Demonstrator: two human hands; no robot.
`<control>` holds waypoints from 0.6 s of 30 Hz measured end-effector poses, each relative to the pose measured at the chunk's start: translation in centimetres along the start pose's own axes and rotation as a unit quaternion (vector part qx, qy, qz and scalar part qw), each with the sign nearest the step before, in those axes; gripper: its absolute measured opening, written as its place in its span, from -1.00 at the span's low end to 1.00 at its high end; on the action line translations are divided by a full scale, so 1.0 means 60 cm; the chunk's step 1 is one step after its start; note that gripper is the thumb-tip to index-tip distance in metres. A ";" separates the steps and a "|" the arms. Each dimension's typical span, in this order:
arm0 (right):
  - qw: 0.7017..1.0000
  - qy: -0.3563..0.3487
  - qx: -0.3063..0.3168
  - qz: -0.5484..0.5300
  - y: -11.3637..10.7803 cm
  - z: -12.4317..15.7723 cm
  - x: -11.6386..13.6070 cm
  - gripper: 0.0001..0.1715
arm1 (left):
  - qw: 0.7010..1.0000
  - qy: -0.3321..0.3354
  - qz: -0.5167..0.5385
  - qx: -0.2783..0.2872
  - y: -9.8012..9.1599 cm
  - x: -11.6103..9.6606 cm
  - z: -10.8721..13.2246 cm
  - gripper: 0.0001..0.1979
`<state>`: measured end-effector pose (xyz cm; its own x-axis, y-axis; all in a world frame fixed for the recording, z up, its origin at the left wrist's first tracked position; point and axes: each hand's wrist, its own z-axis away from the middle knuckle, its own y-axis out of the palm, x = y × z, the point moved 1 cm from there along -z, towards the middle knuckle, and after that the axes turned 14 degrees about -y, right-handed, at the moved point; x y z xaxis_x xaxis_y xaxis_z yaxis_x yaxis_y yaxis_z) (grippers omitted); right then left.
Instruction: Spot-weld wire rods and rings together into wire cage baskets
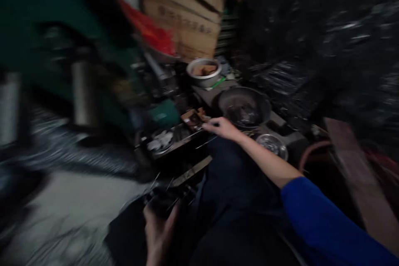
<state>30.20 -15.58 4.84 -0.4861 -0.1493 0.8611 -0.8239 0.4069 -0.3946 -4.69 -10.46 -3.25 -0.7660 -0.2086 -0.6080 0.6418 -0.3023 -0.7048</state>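
Note:
My left hand (159,228) is low in the view, thumb and fingers closed around a dark object with thin wires sticking out (160,201), held over my dark-clothed lap. The object's exact kind is lost in shadow and blur. My right hand (222,128) reaches forward beside a small open cardboard box (192,119) of small parts. Its fingertips are smeared, so whether they pinch anything is unclear. Just below them runs a thin wire-like line (205,143). Left of the box stands a round dish with whitish pieces (160,141).
A green machine (28,29) fills the left. Ahead are a metal bowl with brown pieces (204,72), a wide dark pan (245,108) and a small shiny dish (272,146). A reddish board (358,174) slants at right. Black plastic sheeting (327,29) hangs behind.

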 end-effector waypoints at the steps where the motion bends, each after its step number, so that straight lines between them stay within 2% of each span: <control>1: 1.000 0.005 0.004 0.007 0.004 0.001 0.003 -0.30 | 0.999 0.004 0.041 0.002 -0.004 -0.007 0.001 -0.37; 6: 1.000 0.011 -0.012 -0.001 0.035 -0.009 -0.003 -0.34 | 0.985 0.074 0.153 0.005 -0.028 -0.032 -0.020 -0.42; 13: 0.999 -0.023 -0.027 -0.030 0.097 -0.029 -0.010 -0.29 | 0.974 0.109 0.197 -0.003 -0.061 -0.021 -0.033 -0.53; 18: 0.999 -0.031 0.005 -0.042 0.133 -0.050 -0.016 -0.26 | 0.969 0.120 0.217 0.003 -0.076 -0.029 -0.038 -0.55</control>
<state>24.96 -9.48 1.80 -0.4321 -0.2372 0.8701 -0.8651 0.3817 -0.3255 -6.22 -6.58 0.16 -0.3933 -0.0942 -0.9146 0.9004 -0.2404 -0.3625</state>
